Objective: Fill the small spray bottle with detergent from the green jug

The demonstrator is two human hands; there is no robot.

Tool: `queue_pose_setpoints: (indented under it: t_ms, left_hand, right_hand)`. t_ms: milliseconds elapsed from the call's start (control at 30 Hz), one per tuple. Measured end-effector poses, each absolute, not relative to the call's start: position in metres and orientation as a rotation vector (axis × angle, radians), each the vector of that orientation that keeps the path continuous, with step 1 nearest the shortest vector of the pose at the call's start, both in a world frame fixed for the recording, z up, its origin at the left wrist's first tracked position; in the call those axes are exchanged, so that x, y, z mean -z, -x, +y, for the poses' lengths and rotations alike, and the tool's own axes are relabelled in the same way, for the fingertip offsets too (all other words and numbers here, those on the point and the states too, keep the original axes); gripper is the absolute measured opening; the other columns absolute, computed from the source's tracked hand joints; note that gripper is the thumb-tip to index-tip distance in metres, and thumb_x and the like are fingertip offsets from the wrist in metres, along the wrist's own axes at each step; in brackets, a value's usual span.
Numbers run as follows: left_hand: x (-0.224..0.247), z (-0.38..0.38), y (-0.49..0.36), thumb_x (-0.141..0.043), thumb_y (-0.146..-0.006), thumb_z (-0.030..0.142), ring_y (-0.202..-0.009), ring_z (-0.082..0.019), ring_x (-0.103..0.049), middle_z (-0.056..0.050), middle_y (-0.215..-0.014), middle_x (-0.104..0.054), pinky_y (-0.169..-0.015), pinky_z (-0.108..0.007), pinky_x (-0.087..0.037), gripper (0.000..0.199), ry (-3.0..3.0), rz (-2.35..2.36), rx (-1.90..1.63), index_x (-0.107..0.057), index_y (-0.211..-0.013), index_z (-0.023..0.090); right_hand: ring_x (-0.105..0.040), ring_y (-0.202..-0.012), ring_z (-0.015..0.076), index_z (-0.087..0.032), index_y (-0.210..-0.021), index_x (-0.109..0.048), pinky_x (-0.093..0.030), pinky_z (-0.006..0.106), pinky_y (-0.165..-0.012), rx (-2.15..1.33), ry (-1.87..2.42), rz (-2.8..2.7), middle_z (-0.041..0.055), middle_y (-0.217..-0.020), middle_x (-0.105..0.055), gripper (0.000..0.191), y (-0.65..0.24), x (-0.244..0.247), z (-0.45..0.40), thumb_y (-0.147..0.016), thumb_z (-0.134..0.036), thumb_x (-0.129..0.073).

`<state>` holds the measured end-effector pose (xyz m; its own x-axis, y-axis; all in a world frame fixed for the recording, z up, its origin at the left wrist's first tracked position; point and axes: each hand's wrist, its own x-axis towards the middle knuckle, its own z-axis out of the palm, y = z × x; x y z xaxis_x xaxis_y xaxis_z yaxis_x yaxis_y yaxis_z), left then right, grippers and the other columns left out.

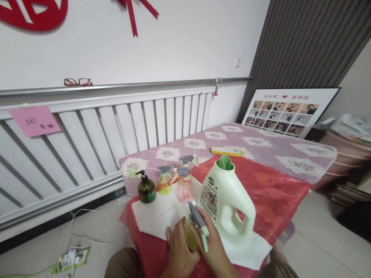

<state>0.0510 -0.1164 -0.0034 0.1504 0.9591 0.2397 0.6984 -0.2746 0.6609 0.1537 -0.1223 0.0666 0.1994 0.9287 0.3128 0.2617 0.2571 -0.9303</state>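
A spray bottle (pixel 191 235) with yellow-green contents and a grey and pale green trigger head is between my hands, close to me. My left hand (pixel 179 249) wraps round the left side of its body. Around the neck, under the trigger head, my right hand (pixel 212 240) is closed. Just right stands a large pale green detergent jug (pixel 232 200), its mouth uncovered with a green spout showing. Beyond my hands are a pink spray bottle (pixel 185 189), a yellowish spray bottle (pixel 164 184) and a dark green pump bottle (pixel 146 190). Another trigger head (pixel 188 159) shows behind them.
White paper (pixel 156 211) lies under the bottles, over a red plastic sheet (pixel 275 183) on a table with a purple patterned cloth (pixel 254 142). A yellow box (pixel 226 151) lies farther back. A radiator (pixel 157 120) runs behind; a power strip (pixel 70 258) is on the floor.
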Motion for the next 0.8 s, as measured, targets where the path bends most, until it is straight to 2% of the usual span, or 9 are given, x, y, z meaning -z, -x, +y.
queue_pose_setpoints:
  t_ms: [100,167,233,333,467,600,800]
  left_hand:
    - [0.003,-0.116,-0.050,-0.049,-0.076,0.027,-0.131,-0.028,-0.043,-0.015,-0.138,-0.051,-0.114,-0.056,-0.016,0.056,-2.049,1.578,-0.872,-0.042,-0.131,0.017]
    - [0.004,-0.116,-0.050,-0.050,-0.075,0.025,-0.132,-0.027,-0.042,-0.014,-0.139,-0.049,-0.114,-0.056,-0.016,0.060,-2.046,1.579,-0.850,-0.040,-0.133,0.017]
    - [0.006,-0.116,-0.050,-0.049,-0.075,0.025,-0.133,-0.027,-0.041,-0.014,-0.141,-0.048,-0.114,-0.056,-0.015,0.062,-2.044,1.581,-0.846,-0.037,-0.135,0.018]
    - [0.006,-0.116,-0.051,-0.049,-0.075,0.028,-0.133,-0.027,-0.041,-0.014,-0.141,-0.048,-0.115,-0.055,-0.015,0.062,-2.031,1.586,-0.854,-0.037,-0.135,0.017]
    - [0.004,-0.116,-0.050,-0.053,-0.071,0.029,-0.134,-0.028,-0.040,-0.015,-0.142,-0.047,-0.115,-0.056,-0.014,0.069,-2.017,1.576,-0.835,-0.034,-0.136,0.016]
    - [0.004,-0.116,-0.049,-0.055,-0.068,0.028,-0.135,-0.029,-0.039,-0.015,-0.143,-0.045,-0.115,-0.058,-0.012,0.074,-2.010,1.557,-0.836,-0.031,-0.136,0.014]
    - [0.012,-0.114,-0.050,-0.059,-0.066,0.031,-0.136,-0.030,-0.037,-0.016,-0.145,-0.043,-0.116,-0.056,-0.012,0.080,-1.993,1.572,-0.875,-0.029,-0.139,0.014]
  right_hand:
    - [-0.063,-0.095,0.0233,-0.022,-0.109,-0.052,-0.049,0.040,-0.088,-0.677,1.273,-1.281,0.0066,-0.103,-0.065,0.031,-0.151,-0.065,-0.124,-0.081,-0.034,-0.062]
    - [-0.063,-0.089,0.0220,-0.022,-0.099,-0.056,-0.050,0.038,-0.086,-0.671,1.254,-1.292,0.0044,-0.094,-0.066,0.021,-0.150,-0.066,-0.125,-0.083,-0.035,-0.060]
    - [-0.062,-0.097,0.0228,-0.022,-0.101,-0.059,-0.047,0.038,-0.092,-0.669,1.231,-1.306,0.0054,-0.100,-0.066,0.021,-0.150,-0.066,-0.125,-0.084,-0.034,-0.058]
    - [-0.060,-0.108,0.0243,-0.023,-0.112,-0.061,-0.043,0.040,-0.100,-0.679,1.220,-1.305,0.0068,-0.111,-0.067,0.030,-0.152,-0.064,-0.125,-0.084,-0.033,-0.058]
    - [-0.058,-0.116,0.0266,-0.022,-0.119,-0.061,-0.039,0.045,-0.105,-0.714,1.249,-1.245,0.0085,-0.114,-0.069,0.037,-0.159,-0.063,-0.121,-0.085,-0.037,-0.057]
    - [-0.060,-0.114,0.0271,-0.022,-0.116,-0.065,-0.041,0.044,-0.105,-0.733,1.243,-1.195,0.0090,-0.108,-0.072,0.038,-0.167,-0.081,-0.116,-0.084,-0.042,-0.057]
    - [-0.064,-0.108,0.0295,-0.024,-0.110,-0.068,-0.046,0.043,-0.100,-0.685,1.209,-1.111,0.0090,-0.105,-0.074,0.036,-0.180,-0.119,-0.119,-0.080,-0.044,-0.064]
